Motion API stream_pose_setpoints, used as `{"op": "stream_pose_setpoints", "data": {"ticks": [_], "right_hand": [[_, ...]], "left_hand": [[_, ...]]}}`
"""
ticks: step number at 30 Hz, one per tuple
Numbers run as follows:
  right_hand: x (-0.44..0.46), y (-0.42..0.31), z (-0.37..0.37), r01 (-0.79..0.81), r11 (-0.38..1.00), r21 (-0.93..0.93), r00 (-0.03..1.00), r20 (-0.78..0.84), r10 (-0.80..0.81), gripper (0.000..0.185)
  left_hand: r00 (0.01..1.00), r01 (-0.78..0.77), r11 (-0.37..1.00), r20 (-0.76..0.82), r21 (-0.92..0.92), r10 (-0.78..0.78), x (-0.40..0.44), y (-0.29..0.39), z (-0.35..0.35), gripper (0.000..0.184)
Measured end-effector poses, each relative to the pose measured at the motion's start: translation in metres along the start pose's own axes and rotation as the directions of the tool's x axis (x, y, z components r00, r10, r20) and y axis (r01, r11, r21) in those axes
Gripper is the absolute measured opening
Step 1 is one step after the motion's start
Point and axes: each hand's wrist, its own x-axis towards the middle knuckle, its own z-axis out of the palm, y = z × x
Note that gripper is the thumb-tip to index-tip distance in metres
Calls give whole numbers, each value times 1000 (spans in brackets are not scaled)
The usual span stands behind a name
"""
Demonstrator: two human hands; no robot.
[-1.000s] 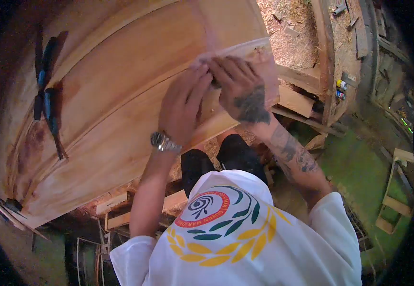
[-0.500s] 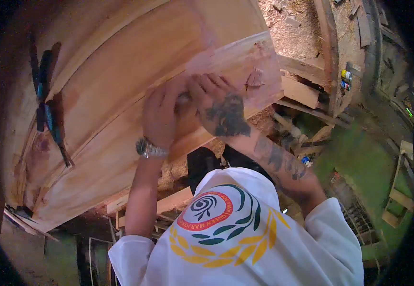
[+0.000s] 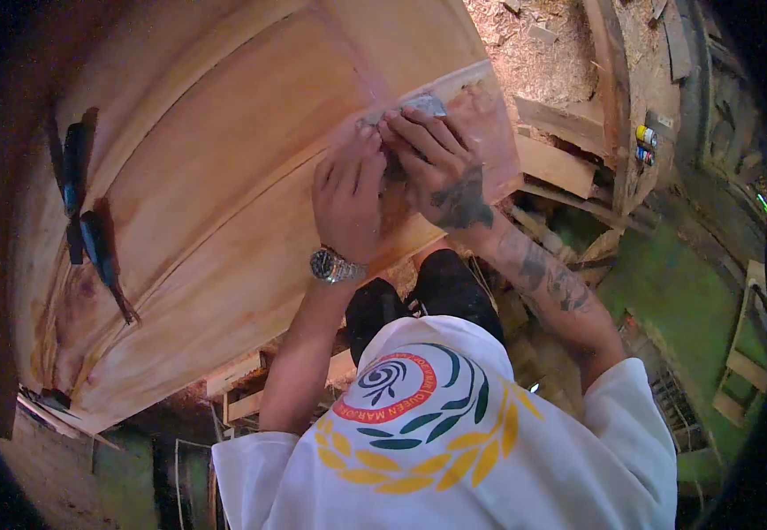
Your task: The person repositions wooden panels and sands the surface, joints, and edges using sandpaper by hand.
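Observation:
A large curved wooden panel (image 3: pixel 224 168) with long carved ridges and grooves fills the upper left and middle. My right hand (image 3: pixel 441 168) presses down near the panel's right end, its fingers bent over a grey sheet (image 3: pixel 428 104) that looks like sandpaper. Part of the sheet sticks out past the fingertips; the rest is hidden under the hand. Close beside it, my left hand (image 3: pixel 348 190) is closed, with its fingertips against the same sheet by the right fingertips. A wristwatch (image 3: pixel 335 265) is on the left wrist.
Two slim dark tools with blue parts, one upper (image 3: pixel 72 172) and one lower (image 3: pixel 101 256), lie on the panel's left side. Wood shavings (image 3: pixel 542 66) cover the ground beyond its right end. Timber pieces (image 3: pixel 556 168) and small cans (image 3: pixel 646 137) are at the right.
Both hands have slid right and away from me along the panel. The grey sheet's edge now shows beyond the right fingertips.

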Motion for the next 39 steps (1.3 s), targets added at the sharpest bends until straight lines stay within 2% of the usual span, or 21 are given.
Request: {"op": "stream_pose_setpoints", "data": {"ticks": [3, 5, 8, 9, 11, 14, 17, 18, 20, 23, 26, 32, 35, 38, 39], "right_hand": [[-10, -2, 1, -25, 999, 40, 1000, 16, 24, 39], [-11, -4, -4, -27, 998, 51, 996, 84, 23, 39], [1, -8, -25, -84, 995, 48, 983, 166, 75, 39], [6, -10, -34, -117, 992, 47, 974, 201, 106, 39], [18, -7, -43, -167, 986, 6, 973, 164, 164, 38], [34, -2, -42, -217, 975, -56, 971, 93, 221, 35], [38, -5, -35, -205, 972, -114, 975, 58, 212, 33], [38, -8, -31, -197, 972, -131, 977, 56, 205, 33], [34, -18, -20, -297, 954, -41, 952, 64, 300, 32], [30, -34, -10, -370, 929, -2, 924, 99, 368, 32], [35, -54, -11, -403, 915, 26, 904, 168, 393, 34], [28, -97, -8, -410, 910, 55, 882, 279, 380, 40], [18, -105, -3, -346, 938, 26, 898, 298, 323, 38], [15, -100, -4, -242, 970, 26, 942, 247, 228, 35], [18, -94, -7, -198, 980, 24, 957, 221, 188, 34]], "left_hand": [[998, 38, 998, 47, 40, -40, -11, 13, -6, 26], [993, 51, 996, 105, 80, -59, -15, 17, -12, 29], [986, 69, 997, 152, -31, -63, -2, 18, -25, 36], [994, 28, 996, 111, -79, -20, 9, 18, -28, 37], [998, -56, 985, 22, -165, 60, 45, 15, -33, 37], [962, -101, 966, 226, -236, 156, 85, -1, -31, 42], [897, -183, 965, 370, -190, 243, 102, -28, -16, 44], [899, -163, 961, 368, -223, 238, 101, -31, -20, 45], [895, -121, 947, 379, -296, 233, 94, -34, -29, 46], [945, -182, 945, 218, -273, 245, 76, -47, -28, 42], [952, -115, 984, 268, -132, 147, 63, -39, -49, 44], [915, 44, 999, 401, 20, -48, 13, -55, -73, 39], [941, 143, 983, 323, -119, -97, -5, -44, -89, 32], [944, 201, 973, 289, -111, -162, -13, -31, -90, 32], [970, 145, 984, 210, -107, -120, -13, -30, -87, 32]]}}
